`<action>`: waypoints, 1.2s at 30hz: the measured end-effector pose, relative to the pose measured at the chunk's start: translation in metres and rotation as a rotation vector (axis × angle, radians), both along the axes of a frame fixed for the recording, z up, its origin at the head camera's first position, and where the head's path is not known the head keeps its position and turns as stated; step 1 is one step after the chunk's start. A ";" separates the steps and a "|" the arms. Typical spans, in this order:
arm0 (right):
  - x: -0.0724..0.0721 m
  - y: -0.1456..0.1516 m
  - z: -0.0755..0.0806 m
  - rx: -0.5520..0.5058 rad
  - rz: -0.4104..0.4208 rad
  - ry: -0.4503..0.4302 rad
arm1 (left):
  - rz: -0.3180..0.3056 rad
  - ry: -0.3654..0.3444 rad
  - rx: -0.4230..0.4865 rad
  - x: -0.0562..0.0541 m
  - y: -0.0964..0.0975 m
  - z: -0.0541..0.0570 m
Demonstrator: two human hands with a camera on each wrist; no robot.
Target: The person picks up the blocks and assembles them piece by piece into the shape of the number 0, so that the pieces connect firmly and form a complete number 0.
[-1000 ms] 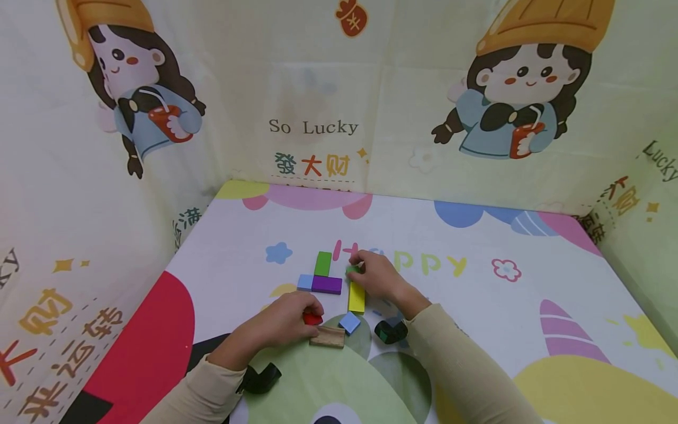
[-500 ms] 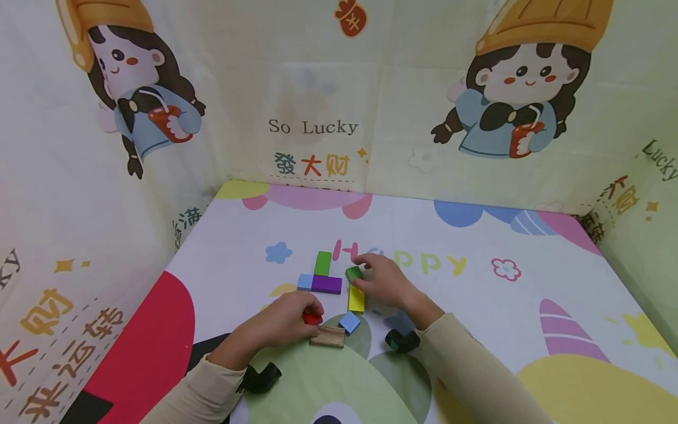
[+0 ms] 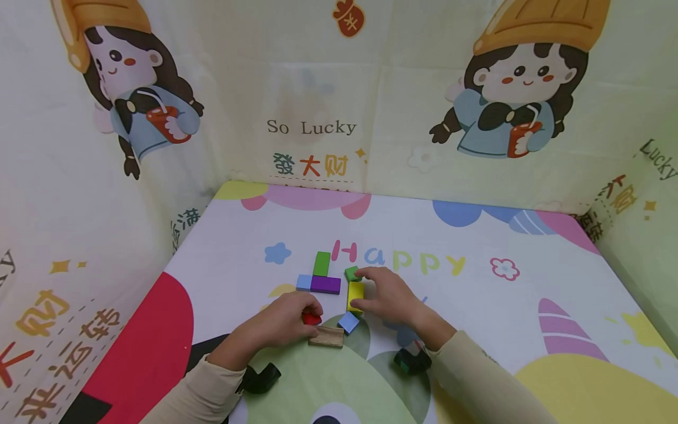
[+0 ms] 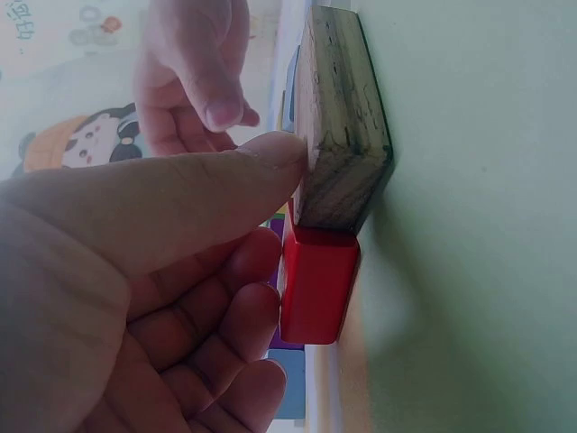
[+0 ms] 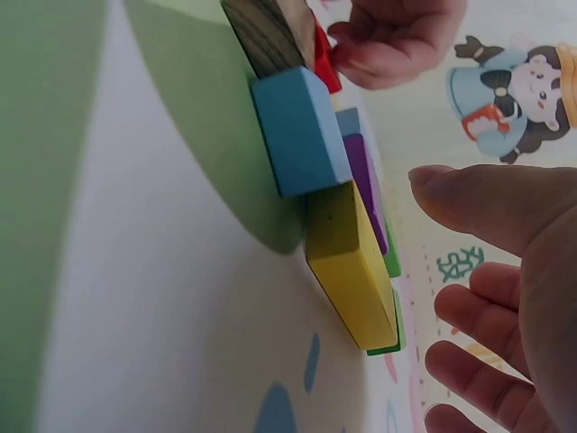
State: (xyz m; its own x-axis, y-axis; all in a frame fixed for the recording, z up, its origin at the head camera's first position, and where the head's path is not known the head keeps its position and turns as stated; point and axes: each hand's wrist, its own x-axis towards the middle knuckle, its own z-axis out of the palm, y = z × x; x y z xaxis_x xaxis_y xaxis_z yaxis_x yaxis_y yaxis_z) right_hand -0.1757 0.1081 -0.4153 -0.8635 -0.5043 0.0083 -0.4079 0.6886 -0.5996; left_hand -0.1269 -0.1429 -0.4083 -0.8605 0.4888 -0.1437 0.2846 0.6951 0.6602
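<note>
Yellow block [image 3: 355,290] lies on the bench [image 3: 477,306] beside the right hand [image 3: 391,297], whose thumb and fingers are spread and grasp nothing. The left hand [image 3: 286,318] is relaxed, its thumb tip resting on the wooden block [image 3: 326,337], its fingertips at the red block [image 4: 320,284]. Between wooden and yellow, a light blue block [image 3: 348,323] sits askew; a small green block [image 3: 352,274] is at yellow's far end. Further left, a purple block [image 3: 325,285] adjoins a pale blue block [image 3: 303,282] and a long green block [image 3: 321,264].
</note>
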 end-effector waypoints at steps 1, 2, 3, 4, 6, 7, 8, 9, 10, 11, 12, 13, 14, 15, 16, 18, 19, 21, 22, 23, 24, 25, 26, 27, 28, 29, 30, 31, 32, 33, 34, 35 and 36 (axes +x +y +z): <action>0.002 0.000 0.001 0.003 -0.002 0.001 | -0.001 0.002 -0.001 0.000 0.000 0.000; 0.003 -0.001 0.001 0.005 -0.003 0.002 | -0.001 0.003 -0.002 0.000 0.000 0.000; 0.005 -0.001 0.001 0.006 -0.006 0.001 | -0.001 0.004 -0.001 0.000 0.000 0.000; 0.006 -0.001 0.001 0.007 -0.007 -0.002 | 0.000 0.004 -0.002 0.000 0.000 0.000; 0.009 -0.002 0.002 0.004 -0.010 -0.008 | 0.002 0.002 -0.002 0.000 0.000 0.000; 0.010 -0.002 0.002 0.003 -0.010 -0.011 | 0.003 0.001 -0.001 0.000 0.000 0.000; 0.011 -0.002 0.001 0.004 -0.010 -0.012 | 0.004 0.000 -0.001 0.000 0.000 0.000; 0.012 -0.002 0.001 0.003 -0.010 -0.014 | 0.004 -0.002 0.001 0.000 0.000 0.000; 0.013 -0.002 0.001 0.005 -0.009 -0.016 | 0.005 -0.003 0.001 0.000 0.000 0.000; 0.014 -0.002 0.000 0.006 -0.007 -0.014 | 0.005 -0.004 0.002 0.000 0.000 0.000; 0.015 -0.002 0.000 0.005 -0.006 -0.013 | 0.005 -0.004 0.002 0.000 0.000 -0.001; 0.016 -0.002 0.000 0.007 -0.004 -0.011 | 0.006 -0.005 0.003 0.000 0.000 -0.001; 0.017 -0.002 -0.001 0.007 -0.003 -0.006 | 0.007 -0.006 0.002 0.000 0.000 -0.001; 0.018 -0.002 -0.001 0.008 -0.002 -0.003 | 0.008 -0.007 0.002 0.000 0.000 -0.001; 0.018 -0.002 -0.002 0.010 0.000 0.002 | 0.008 -0.007 0.001 0.000 0.000 -0.001; 0.020 -0.002 -0.003 0.013 0.004 0.011 | 0.010 -0.007 0.001 0.000 0.000 -0.001; 0.020 -0.002 -0.003 0.016 0.007 0.016 | 0.010 -0.008 0.001 0.001 0.001 -0.001; 0.021 -0.002 -0.004 0.021 0.012 0.022 | 0.012 -0.009 0.001 0.001 0.001 -0.001; 0.021 -0.002 -0.005 0.022 0.014 0.021 | 0.014 -0.010 0.000 0.001 0.001 -0.001; 0.021 -0.002 -0.005 0.023 0.017 0.017 | 0.016 -0.010 -0.001 0.001 0.001 -0.001; 0.021 -0.001 -0.005 0.025 0.017 0.015 | 0.017 -0.010 -0.003 0.001 0.002 -0.001; 0.021 -0.001 -0.005 0.026 0.017 0.010 | 0.016 -0.009 -0.005 0.001 0.002 -0.001; 0.021 -0.001 -0.005 0.027 0.017 0.004 | 0.015 -0.006 -0.007 0.001 0.002 -0.001; 0.021 0.000 -0.005 0.027 0.017 -0.001 | 0.009 -0.005 -0.007 0.001 0.002 -0.001; 0.021 0.000 -0.005 0.029 0.017 -0.005 | 0.001 -0.003 -0.005 0.001 0.002 -0.001; 0.022 0.000 -0.005 0.029 0.018 -0.009 | -0.010 -0.001 -0.002 0.001 0.002 -0.001; 0.021 0.000 -0.005 0.032 0.019 -0.012 | -0.018 -0.003 -0.001 0.001 0.002 -0.001; 0.021 -0.001 -0.004 0.033 0.019 -0.017 | -0.022 -0.001 -0.003 0.001 0.002 -0.001; 0.021 -0.001 -0.004 0.035 0.020 -0.020 | -0.021 0.002 -0.006 0.001 0.001 -0.001; 0.021 -0.001 -0.004 0.035 0.021 -0.022 | -0.017 0.003 -0.009 0.000 0.001 -0.001; 0.021 -0.002 -0.004 0.035 0.021 -0.027 | -0.010 0.006 -0.014 0.000 0.001 -0.001; 0.021 -0.002 -0.004 0.036 0.022 -0.031 | 0.000 0.007 -0.021 0.000 0.000 -0.001; 0.021 -0.002 -0.004 0.039 0.021 -0.033 | 0.009 0.008 -0.025 0.000 0.000 -0.001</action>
